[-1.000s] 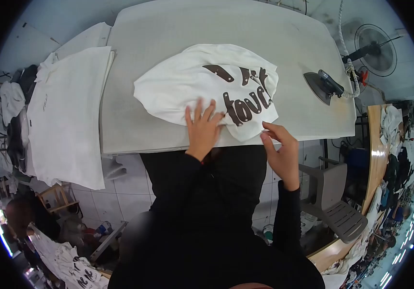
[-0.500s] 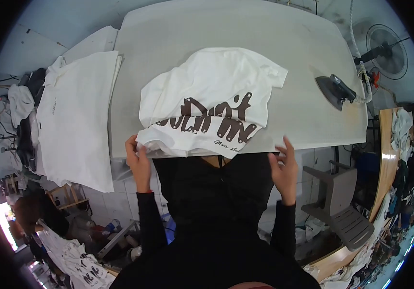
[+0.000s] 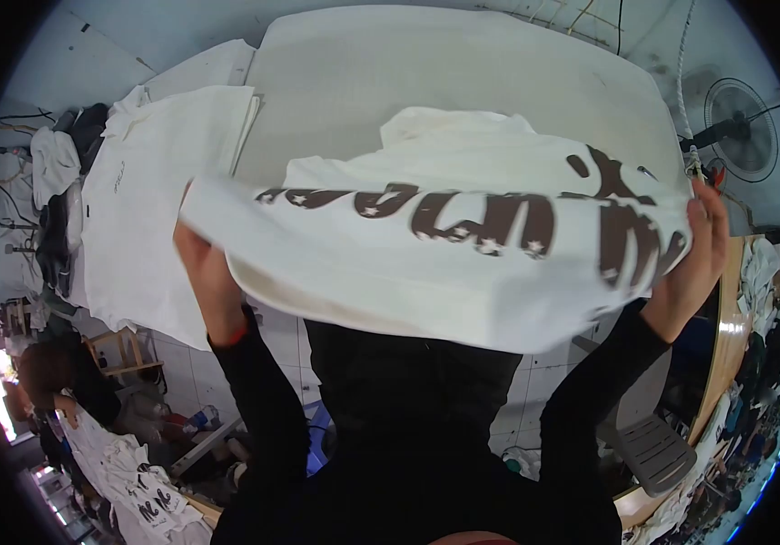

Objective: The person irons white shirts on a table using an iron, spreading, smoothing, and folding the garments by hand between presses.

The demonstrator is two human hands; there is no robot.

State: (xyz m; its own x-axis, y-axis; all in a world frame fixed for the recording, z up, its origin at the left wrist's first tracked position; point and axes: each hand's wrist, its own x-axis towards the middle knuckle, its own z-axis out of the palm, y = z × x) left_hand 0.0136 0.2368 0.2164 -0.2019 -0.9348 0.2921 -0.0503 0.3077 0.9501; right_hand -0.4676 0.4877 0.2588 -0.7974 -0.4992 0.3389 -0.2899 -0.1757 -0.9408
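A white T-shirt (image 3: 372, 291) with large brown lettering is held up and stretched wide above the front of the padded board (image 3: 345, 82). My left hand (image 3: 208, 272) grips its left end, the fingers partly hidden by the cloth. At the right end, my right hand (image 3: 697, 254) is closed on the shirt's edge. The lower part of the cloth is smeared by motion, and its upper part still trails over the board. The iron is almost wholly hidden behind the raised shirt.
White folded garments (image 3: 149, 218) lie in a pile on the left. A fan (image 3: 740, 118) stands at the back right. A grey plastic chair (image 3: 649, 454) is at the lower right. A person sits at the lower left beside more white garments (image 3: 149, 490).
Both hands have moved apart and taken hold of the T-shirt. It has gone from lying crumpled on the board to being raised and spread, now covering the iron.
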